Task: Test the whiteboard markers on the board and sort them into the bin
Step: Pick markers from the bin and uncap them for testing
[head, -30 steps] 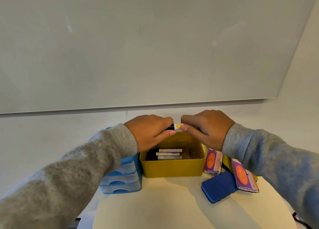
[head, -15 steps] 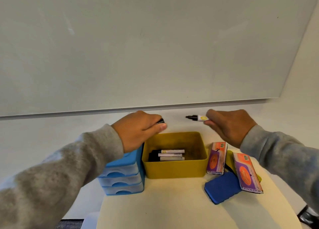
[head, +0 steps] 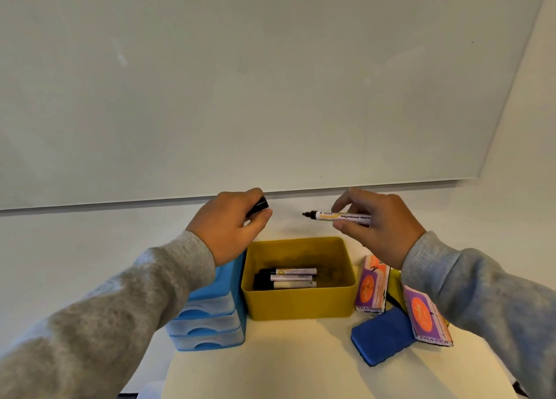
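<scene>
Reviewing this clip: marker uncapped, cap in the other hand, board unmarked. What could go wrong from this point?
1. The right hand pinches the uncapped marker with its bare tip pointing at the left hand; ink could smear skin or the sleeve.
2. The left hand holds the small black cap loosely near its fingertips, above the yellow bin; it may drop among the capped markers.
3. The whiteboard shows no test stroke yet; recapping now would skip the test.
</scene>
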